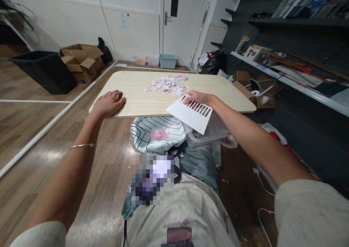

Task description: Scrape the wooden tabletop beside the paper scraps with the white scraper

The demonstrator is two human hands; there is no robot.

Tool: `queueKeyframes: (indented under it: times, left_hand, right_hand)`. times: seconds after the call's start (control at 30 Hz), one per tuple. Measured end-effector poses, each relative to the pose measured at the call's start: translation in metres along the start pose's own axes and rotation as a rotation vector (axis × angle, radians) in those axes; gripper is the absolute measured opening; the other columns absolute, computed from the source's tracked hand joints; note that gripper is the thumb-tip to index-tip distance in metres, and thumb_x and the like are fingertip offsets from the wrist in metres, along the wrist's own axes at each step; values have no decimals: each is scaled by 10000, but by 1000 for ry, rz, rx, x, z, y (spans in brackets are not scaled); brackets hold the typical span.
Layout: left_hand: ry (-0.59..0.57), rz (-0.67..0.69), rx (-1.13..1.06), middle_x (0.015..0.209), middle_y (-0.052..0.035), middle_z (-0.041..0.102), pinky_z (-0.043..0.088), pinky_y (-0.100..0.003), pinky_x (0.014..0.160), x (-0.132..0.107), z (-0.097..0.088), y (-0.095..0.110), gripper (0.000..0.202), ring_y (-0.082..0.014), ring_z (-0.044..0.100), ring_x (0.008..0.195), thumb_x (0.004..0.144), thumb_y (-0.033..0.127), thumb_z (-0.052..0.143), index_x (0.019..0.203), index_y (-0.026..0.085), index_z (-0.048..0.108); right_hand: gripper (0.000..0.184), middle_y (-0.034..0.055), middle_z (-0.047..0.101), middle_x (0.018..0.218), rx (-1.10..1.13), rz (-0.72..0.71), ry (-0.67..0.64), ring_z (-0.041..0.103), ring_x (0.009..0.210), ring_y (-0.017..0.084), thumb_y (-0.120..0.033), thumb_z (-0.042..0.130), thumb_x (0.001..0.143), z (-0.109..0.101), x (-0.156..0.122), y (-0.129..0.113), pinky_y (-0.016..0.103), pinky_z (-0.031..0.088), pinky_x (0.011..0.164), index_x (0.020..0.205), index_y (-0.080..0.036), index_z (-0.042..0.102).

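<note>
At the near edge of the pale wooden table [218,89], my right hand [200,97] grips a white plastic scraper [194,119] by its slotted side. The scraper's plain straight edge points down and toward me, partly past the table's edge. A heap of small white and pinkish paper scraps [167,85] lies spread on the table, just beyond that hand. My left hand [109,103] rests palm down on the table's left corner, holding nothing, its fingers loosely bent and apart. Below the edge, a white patterned fabric [159,130] carries some pink bits.
A clear plastic bin [208,134] sits under the table edge, right of the fabric. Left stand a black bin [43,72] and cardboard boxes [83,60]. A light-blue basket [167,61] stands by the door. Dark shelves [300,65] line the right side.
</note>
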State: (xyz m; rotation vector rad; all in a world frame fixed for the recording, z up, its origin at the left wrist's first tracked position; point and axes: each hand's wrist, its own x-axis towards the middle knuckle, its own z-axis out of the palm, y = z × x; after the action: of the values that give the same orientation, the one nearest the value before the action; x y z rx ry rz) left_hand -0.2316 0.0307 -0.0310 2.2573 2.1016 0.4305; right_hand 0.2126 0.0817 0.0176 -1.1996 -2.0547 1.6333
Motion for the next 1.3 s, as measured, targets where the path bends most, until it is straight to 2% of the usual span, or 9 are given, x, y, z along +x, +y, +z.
queueKeyframes:
  times: [0.2,0.3,0.53,0.63,0.77,0.93,1.07,1.2,1.3]
  left_hand:
    - [-10,12,-7,1716,-146,549,370,-512,1300,0,-1,-2,618,-335,478,1589,1113,556,328,1538,195,596]
    - [-18,20,-7,1733,-156,526,360,-514,1301,1,0,-4,627,-331,470,1591,1135,562,307,1541,171,581]
    - [2,26,-27,1691,-139,571,371,-527,1281,4,6,-11,569,-339,478,1576,1133,561,346,1521,222,588]
    - [1,29,-13,1693,-129,571,374,-512,1291,4,5,-10,551,-328,482,1584,1133,560,342,1487,230,606]
    - [-25,33,1,1720,-150,540,376,-517,1302,2,2,-6,563,-329,477,1599,1132,538,333,1483,192,608]
    - [-24,17,5,1720,-138,544,374,-500,1307,-1,-1,-2,578,-326,479,1602,1122,555,319,1484,215,613]
    - [-29,24,-4,1710,-166,547,380,-529,1295,-2,-3,1,593,-356,485,1591,1107,548,321,1483,202,622]
    - [-28,33,-13,1705,-178,550,386,-534,1284,-3,-4,2,608,-361,490,1578,1107,560,304,1475,190,616]
    - [-27,28,-20,1711,-171,545,384,-534,1282,-3,-4,2,595,-360,484,1580,1112,548,314,1490,195,607]
  right_hand:
    - [222,-24,698,640,-55,-13,96,603,514,94,-261,874,793,6,2,-3,173,469,478,865,-156,691]
    - [226,-30,693,639,-65,0,116,593,509,91,-265,880,800,9,0,-5,174,472,481,855,-164,685]
    - [255,-35,683,631,-103,24,128,582,500,83,-309,885,833,12,-6,-9,172,467,490,832,-161,677]
    - [276,-15,716,664,-134,35,105,607,530,90,-353,888,854,5,-17,-16,177,479,516,857,-155,695]
    - [300,7,748,733,-241,45,118,662,623,116,-410,898,878,-22,-41,-36,207,546,607,910,-159,736]
    - [321,47,788,887,-498,83,192,711,740,157,-478,851,939,-66,-75,-69,258,579,676,1052,-183,790]
    - [331,86,802,973,-938,109,263,736,874,220,-472,837,940,-91,-91,-76,305,546,747,1093,-179,815]
    - [331,102,804,1018,-1346,135,288,732,954,257,-438,808,917,-93,-96,-60,321,472,765,1114,-173,809]
    - [286,100,807,1023,-1432,154,319,723,963,247,-409,753,938,-80,-98,-51,310,417,752,1116,-190,799]
